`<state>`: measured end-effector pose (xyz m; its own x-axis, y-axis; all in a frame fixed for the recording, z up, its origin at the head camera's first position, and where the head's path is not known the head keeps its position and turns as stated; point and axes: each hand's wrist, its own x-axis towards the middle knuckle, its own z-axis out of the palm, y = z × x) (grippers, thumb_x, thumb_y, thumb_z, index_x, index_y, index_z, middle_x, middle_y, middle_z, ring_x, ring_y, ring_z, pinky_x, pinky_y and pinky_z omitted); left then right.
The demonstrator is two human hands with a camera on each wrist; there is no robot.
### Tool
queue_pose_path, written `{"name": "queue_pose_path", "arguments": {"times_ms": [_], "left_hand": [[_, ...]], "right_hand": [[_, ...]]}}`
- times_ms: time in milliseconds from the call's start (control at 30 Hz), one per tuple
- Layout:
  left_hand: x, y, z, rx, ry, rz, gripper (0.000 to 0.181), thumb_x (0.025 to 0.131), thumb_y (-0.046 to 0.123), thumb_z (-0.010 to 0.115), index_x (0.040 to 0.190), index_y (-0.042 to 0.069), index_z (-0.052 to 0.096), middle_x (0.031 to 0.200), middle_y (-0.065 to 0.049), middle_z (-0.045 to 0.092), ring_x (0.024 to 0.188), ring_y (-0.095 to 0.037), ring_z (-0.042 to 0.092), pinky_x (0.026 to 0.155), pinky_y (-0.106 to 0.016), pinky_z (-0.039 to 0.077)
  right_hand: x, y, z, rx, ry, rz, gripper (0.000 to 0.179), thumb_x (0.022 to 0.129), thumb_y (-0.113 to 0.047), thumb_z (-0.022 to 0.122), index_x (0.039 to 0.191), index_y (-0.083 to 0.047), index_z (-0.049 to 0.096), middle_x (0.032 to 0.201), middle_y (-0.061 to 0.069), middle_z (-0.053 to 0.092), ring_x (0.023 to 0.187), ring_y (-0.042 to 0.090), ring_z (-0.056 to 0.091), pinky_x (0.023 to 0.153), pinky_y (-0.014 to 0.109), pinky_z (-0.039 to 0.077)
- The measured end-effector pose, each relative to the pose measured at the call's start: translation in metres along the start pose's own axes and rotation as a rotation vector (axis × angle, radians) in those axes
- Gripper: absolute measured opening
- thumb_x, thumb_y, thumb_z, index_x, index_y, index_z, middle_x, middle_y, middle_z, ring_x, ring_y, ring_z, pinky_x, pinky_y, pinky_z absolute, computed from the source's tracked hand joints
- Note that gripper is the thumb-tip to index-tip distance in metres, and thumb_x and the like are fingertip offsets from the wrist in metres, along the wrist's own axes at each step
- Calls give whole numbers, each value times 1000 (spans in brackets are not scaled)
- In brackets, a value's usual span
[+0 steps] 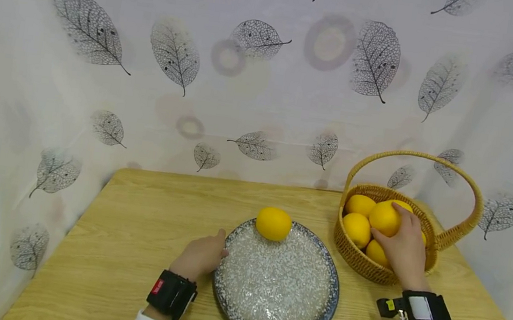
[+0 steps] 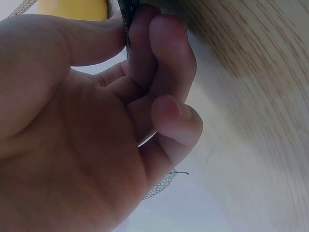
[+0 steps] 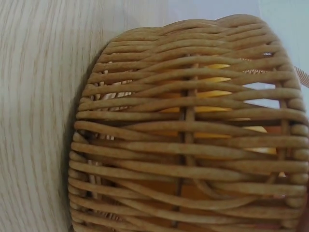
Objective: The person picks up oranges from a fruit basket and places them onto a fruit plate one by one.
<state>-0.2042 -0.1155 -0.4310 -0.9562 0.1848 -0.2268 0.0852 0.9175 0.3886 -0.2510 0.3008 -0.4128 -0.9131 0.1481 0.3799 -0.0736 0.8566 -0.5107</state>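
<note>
A round speckled grey plate (image 1: pixel 276 287) with a dark rim lies on the table. One yellow lemon (image 1: pixel 273 224) sits at its far edge. My left hand (image 1: pixel 202 253) is at the plate's left side; in the left wrist view the thumb (image 2: pixel 96 41) and curled fingers pinch the rim. To the right, a wicker basket (image 1: pixel 359 263) holds several lemons. My right hand (image 1: pixel 402 249) reaches into it, thumb and fingers around a lemon (image 1: pixel 384 218) on top of the others. The right wrist view shows mostly the basket's woven side (image 3: pixel 188 135), with yellow through the gaps.
The basket's tall arched handle (image 1: pixel 466 209) rises over its back and right side. Beneath everything is a light wooden table (image 1: pixel 147 210). A leaf-patterned white sheet (image 1: pixel 265 91) hangs behind the table and along its sides.
</note>
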Motion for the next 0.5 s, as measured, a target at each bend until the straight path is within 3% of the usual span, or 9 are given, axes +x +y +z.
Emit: {"name": "queue_pose_path", "arguments": {"times_ms": [500], "left_hand": [[0,1,1,4,8,-3,57,97,20,55,143,-11,40,123,-27,67,95,-27,65,88,-50,56]], "right_hand": [[-4,-5,-3,-5,13,38,81,79,-22,76,145,5,37,138,43,36,110,58,44,88,73,40]]}}
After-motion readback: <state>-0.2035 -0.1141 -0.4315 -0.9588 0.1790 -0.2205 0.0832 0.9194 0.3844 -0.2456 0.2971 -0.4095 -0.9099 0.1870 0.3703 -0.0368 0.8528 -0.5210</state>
